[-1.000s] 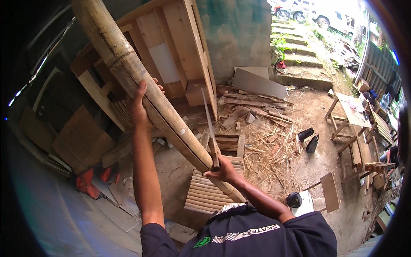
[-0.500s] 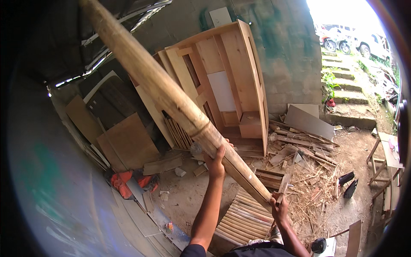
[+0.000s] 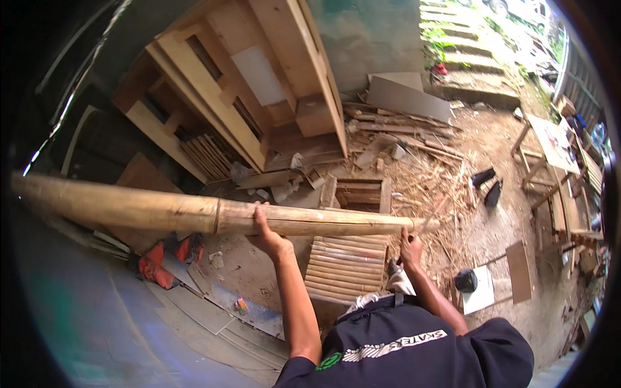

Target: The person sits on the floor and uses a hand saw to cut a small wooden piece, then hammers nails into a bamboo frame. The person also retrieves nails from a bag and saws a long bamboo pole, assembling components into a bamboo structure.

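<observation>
A long, thick bamboo pole (image 3: 174,210) lies almost level across the view in front of me. My left hand (image 3: 266,238) grips it from below, just right of a node, with the thumb up along the near side. Close to the narrower right end, my right hand (image 3: 410,247) is closed around the pole. A thin flat strip slants up beside that hand; its kind is too blurred to tell. Beneath the pole stands a low bench topped with bamboo slats (image 3: 346,266), partly hidden by it. The pole's far left end is smeared by motion.
A wooden cabinet frame (image 3: 284,84) leans at the back. Scrap boards (image 3: 401,126) and bamboo shavings (image 3: 433,187) cover the floor to the right. A small wooden frame (image 3: 387,194) stands past the pole. A wooden table (image 3: 550,142) is at right, orange cloth (image 3: 155,266) at left.
The pole has swung from a steep slant to nearly level, its left end coming down. Both hands still hold it. My view has turned to the right and down.
</observation>
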A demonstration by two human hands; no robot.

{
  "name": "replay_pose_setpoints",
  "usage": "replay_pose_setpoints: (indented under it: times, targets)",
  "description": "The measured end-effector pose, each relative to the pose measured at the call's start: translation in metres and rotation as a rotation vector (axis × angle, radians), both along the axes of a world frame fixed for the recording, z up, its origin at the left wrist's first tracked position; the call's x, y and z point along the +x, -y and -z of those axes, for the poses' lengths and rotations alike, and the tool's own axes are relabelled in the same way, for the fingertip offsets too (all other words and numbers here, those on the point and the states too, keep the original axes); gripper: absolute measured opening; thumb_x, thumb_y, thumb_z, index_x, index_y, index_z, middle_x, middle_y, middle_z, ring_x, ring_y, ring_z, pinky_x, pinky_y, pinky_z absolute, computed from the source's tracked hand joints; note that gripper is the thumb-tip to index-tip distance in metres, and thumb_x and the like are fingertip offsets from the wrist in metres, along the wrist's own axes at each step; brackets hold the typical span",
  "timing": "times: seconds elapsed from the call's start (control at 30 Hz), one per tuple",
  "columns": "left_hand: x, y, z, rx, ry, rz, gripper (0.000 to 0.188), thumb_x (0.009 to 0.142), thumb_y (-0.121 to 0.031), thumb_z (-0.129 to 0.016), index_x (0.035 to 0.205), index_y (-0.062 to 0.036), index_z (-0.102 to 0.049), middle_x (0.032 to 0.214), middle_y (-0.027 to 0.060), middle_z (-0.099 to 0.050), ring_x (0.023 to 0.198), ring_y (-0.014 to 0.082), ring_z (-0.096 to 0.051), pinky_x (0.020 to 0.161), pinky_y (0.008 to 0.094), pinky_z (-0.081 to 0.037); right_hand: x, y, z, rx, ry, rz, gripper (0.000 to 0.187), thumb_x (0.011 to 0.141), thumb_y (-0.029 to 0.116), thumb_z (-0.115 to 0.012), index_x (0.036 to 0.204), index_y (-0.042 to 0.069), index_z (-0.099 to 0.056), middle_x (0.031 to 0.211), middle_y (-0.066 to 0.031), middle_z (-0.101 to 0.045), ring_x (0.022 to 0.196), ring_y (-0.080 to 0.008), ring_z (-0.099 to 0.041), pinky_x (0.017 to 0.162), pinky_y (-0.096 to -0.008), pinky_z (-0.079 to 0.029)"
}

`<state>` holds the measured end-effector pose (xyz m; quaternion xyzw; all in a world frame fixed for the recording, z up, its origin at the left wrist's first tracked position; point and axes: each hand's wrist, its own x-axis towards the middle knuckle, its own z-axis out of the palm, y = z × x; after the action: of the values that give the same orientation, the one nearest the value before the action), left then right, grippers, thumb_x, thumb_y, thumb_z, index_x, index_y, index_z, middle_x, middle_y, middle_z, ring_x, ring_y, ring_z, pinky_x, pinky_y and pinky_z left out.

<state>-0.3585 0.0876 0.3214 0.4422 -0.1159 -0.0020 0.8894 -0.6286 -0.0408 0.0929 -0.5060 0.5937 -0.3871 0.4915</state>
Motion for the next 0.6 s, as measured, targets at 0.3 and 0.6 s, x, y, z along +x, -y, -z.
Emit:
replay_pose_setpoints:
  times: [0.3, 0.6]
  targets:
    - [-0.027, -0.047, 0.064, 0.028, -0.331, -0.208, 0.067, 0.073, -0.035, -0.078, 0.128, -0.0043, -0.054, 0.129, 0.0132, -0.051, 0.116, 0.0289, -0.052, 0.097, 0.0464, -0.044, 0.039, -0.007, -0.016, 0.173, 0.037, 0.061, 0.058, 0.089, 0.055, -0.063, 0.095, -0.002, -0.061, 0.073, -0.0151, -0.065, 0.068, -0.0248, -0.067, 0.059, -0.0372, -0.051]
    - [-0.016, -0.089, 0.141, -0.067, -0.524, -0.153, 0.069, 0.073, -0.033, -0.077, 0.129, -0.0049, -0.051, 0.129, 0.0151, -0.053, 0.119, 0.0317, -0.051, 0.102, 0.0465, -0.041, 0.059, 0.007, 0.005, -0.014, -0.106, 0.003, 0.055, 0.09, 0.052, -0.064, 0.097, -0.002, -0.06, 0.089, -0.0234, -0.068, 0.087, -0.0381, -0.067, 0.076, -0.0454, -0.05]
